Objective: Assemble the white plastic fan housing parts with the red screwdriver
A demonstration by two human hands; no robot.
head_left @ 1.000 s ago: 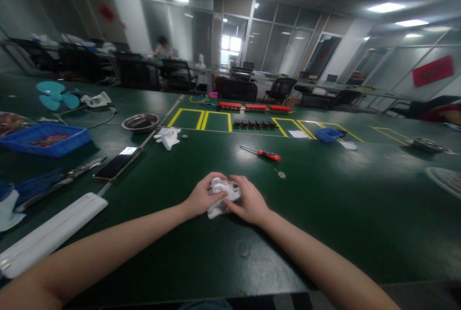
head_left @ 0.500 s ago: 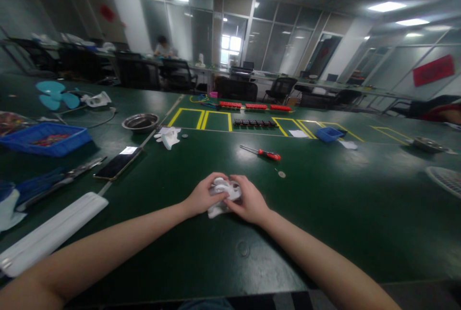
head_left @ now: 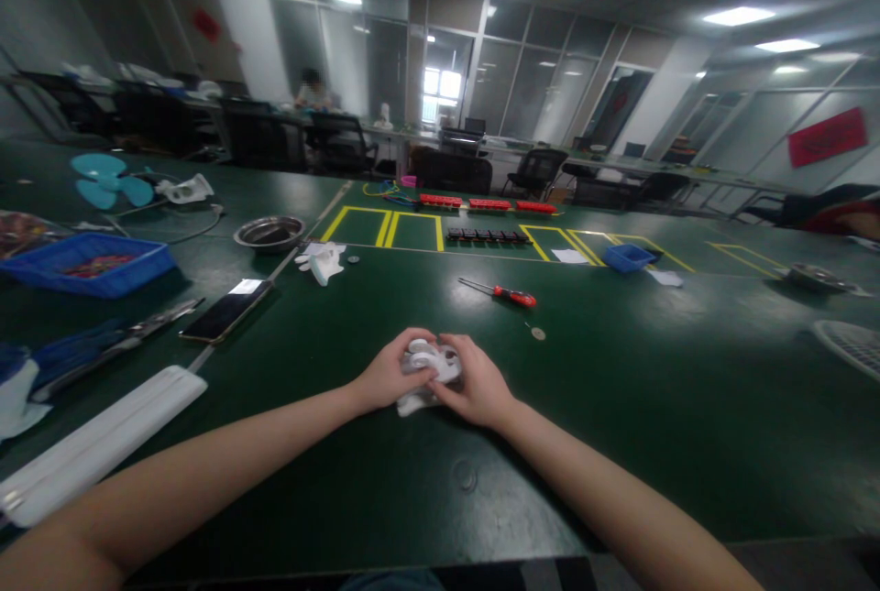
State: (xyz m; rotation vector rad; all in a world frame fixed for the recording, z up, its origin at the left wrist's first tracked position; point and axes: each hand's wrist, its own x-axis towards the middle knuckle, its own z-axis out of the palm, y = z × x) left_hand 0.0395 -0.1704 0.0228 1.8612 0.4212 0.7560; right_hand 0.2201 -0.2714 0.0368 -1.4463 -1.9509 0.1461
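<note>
Your left hand (head_left: 385,378) wraps the 9 o'clock side of the white plastic part (head_left: 445,366), with the thumb laid across its near face. Your right hand (head_left: 479,382) covers the 3 o'clock side, fingers curled over the edge. The thumb tips lie close together at the middle of the part; whether they touch cannot be told.

Status: judge the work on this part as under way. It is gripped, not released, and its rounded upper piece sits between your hands. Whether that piece is seated or fixed cannot be confirmed (your fingers hide the joint). No tool is in your grip.

Pose: your left forearm (head_left: 226,444) enters from 8 o'clock and your right forearm (head_left: 605,479) from 4 o'clock, both low over the green table (head_left: 639,389).

Outward from the part:
- Between 1 and 2 o'clock: the screwdriver (head_left: 515,296), lying unheld.
- Between 2 and 3 o'clock: a small disc (head_left: 538,333).
- Between 10 and 11 o'clock: a loose white piece (head_left: 328,265), apart from your hands.
- At 10 o'clock, farther out: a metal bowl (head_left: 256,246), then blue fan blades (head_left: 106,179), lying separate.
</note>
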